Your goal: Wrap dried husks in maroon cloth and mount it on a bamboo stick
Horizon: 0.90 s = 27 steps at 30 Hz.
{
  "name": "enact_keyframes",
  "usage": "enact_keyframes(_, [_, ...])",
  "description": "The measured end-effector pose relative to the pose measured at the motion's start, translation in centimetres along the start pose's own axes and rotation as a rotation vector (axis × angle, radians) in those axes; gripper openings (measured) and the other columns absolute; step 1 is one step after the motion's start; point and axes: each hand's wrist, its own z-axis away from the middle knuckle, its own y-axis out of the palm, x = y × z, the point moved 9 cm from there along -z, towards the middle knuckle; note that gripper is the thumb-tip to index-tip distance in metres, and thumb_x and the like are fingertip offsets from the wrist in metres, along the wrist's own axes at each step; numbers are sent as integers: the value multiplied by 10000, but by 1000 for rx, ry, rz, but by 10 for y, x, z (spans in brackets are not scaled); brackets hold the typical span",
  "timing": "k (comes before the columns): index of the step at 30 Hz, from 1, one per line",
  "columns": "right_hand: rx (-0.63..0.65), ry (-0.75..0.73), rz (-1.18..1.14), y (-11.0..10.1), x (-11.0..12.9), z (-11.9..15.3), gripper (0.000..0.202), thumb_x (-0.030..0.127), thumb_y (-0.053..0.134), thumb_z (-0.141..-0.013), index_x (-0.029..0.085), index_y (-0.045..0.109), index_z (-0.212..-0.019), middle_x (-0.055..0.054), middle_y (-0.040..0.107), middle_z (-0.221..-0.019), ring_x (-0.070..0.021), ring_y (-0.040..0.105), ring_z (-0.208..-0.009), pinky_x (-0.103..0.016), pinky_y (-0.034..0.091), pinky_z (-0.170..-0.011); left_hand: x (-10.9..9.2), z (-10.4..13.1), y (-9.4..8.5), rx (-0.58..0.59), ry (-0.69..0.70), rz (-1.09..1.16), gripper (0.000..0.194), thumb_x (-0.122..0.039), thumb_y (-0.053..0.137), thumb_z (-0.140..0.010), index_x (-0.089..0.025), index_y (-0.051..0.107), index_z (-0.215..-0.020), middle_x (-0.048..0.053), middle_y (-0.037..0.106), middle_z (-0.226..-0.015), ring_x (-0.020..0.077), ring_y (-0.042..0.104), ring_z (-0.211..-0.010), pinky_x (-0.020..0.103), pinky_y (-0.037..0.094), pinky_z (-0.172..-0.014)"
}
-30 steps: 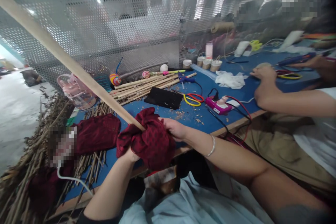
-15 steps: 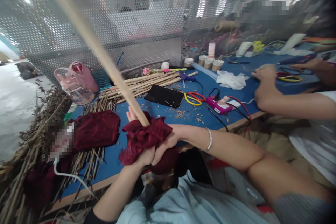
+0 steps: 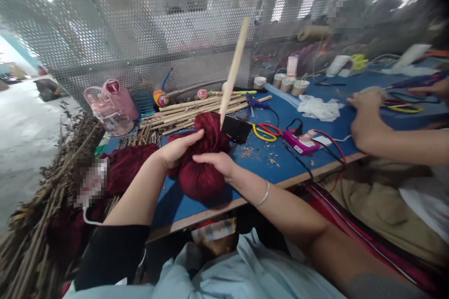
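A dark red cloth bundle (image 3: 201, 181), with a round ball shape at its near end, is gripped between both my hands above the front of the table. A pale wooden stick (image 3: 234, 67) rises out of the gathered cloth, tilted a little right. My left hand (image 3: 180, 147) wraps the left side of the gathers, thumb along the top. My right hand (image 3: 219, 163) closes round the cloth from the right, just above the ball. The fingertips underneath are hidden. More dark red cloth (image 3: 131, 163) lies on the table by my left forearm.
Wooden sticks (image 3: 189, 112) lie behind the bundle. Scissors (image 3: 264, 133), a blue glue gun (image 3: 257, 103) and a purple power strip (image 3: 300, 142) with cables are to the right. Dry stalks (image 3: 21, 224) lean at left. A co-worker's hand (image 3: 368, 98) works at far right.
The stick has swung from leaning toward the upper left to pointing up and right. My hands have turned the bundle, bringing its round end into view, and moved from beneath it to its sides.
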Motion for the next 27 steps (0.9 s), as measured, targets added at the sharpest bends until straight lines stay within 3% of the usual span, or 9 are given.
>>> enact_keyframes(3, [30, 22, -190, 1, 22, -10, 150, 247, 697, -679, 136, 726, -775, -22, 736, -740, -177, 693, -739, -325, 514, -876, 8, 22, -11, -159, 192, 112, 679, -674, 552, -765, -155, 621, -1198, 157, 639, -1234, 339, 572, -1182, 486, 431, -1006])
enact_keyframes(5, [27, 49, -243, 2, 32, -12, 163, 252, 605, -777, 129, 713, -775, -27, 727, -702, -160, 685, -677, -307, 526, -826, 8, 56, -20, -510, 512, 55, 698, -597, 568, -812, -225, 433, -1387, 137, 468, -1436, 298, 440, -1327, 487, 350, -1082])
enact_keyframes(6, [18, 58, -251, 3, 33, -11, 185, 253, 574, -806, 128, 706, -770, -27, 720, -677, -155, 678, -643, -301, 531, -796, 9, 75, -14, -653, 660, -50, 825, -525, 668, -771, -284, 289, -1463, 117, 312, -1538, 291, 344, -1391, 490, 314, -1106])
enact_keyframes(8, [33, 98, -248, 11, 26, -8, 210, 259, 547, -825, 128, 695, -753, -26, 707, -642, -151, 662, -593, -295, 532, -749, 11, 98, 17, -775, 861, -307, 1097, -457, 806, -646, -319, 134, -1502, 125, 106, -1598, 323, 171, -1454, 518, 241, -1137])
enact_keyframes(10, [81, 156, -236, 24, 10, -3, 207, 268, 558, -810, 122, 687, -739, -32, 707, -646, -149, 652, -582, -293, 528, -736, 8, 116, 39, -947, 1001, -522, 1194, -409, 871, -549, -291, 144, -1489, 164, 171, -1557, 348, 198, -1436, 549, 227, -1132])
enact_keyframes(12, [67, 149, -231, 29, -3, 0, 158, 252, 600, -762, 124, 679, -714, -26, 708, -652, -139, 643, -581, -276, 520, -724, 3, 125, 46, -1072, 1060, -634, 1104, -344, 881, -517, -240, 260, -1424, 172, 345, -1427, 342, 348, -1345, 552, 291, -1096])
enact_keyframes(17, [-4, -92, -274, 23, 7, 1, 174, 160, 605, -678, 125, 709, -813, -5, 730, -772, -125, 665, -710, -233, 501, -801, -6, 121, 33, -1007, 1093, -661, 880, -306, 853, -528, -197, 372, -1257, 126, 466, -1201, 288, 506, -1147, 501, 424, -993])
enact_keyframes(23, [85, 77, -355, 30, 0, 1, 180, 266, 565, -830, 132, 673, -777, -24, 714, -717, -134, 665, -661, -269, 522, -776, -9, 122, 44, -919, 1178, -812, 958, -335, 862, -560, -231, 314, -1338, 178, 359, -1383, 357, 383, -1314, 579, 358, -1047])
enact_keyframes(27, [-30, 102, -352, 17, -14, -5, 156, 224, 585, -821, 126, 657, -723, -23, 704, -675, -118, 637, -590, -247, 521, -702, -15, 119, 39, -906, 1080, -775, 748, -278, 834, -578, -218, 450, -1217, 127, 505, -1213, 295, 522, -1135, 511, 438, -978])
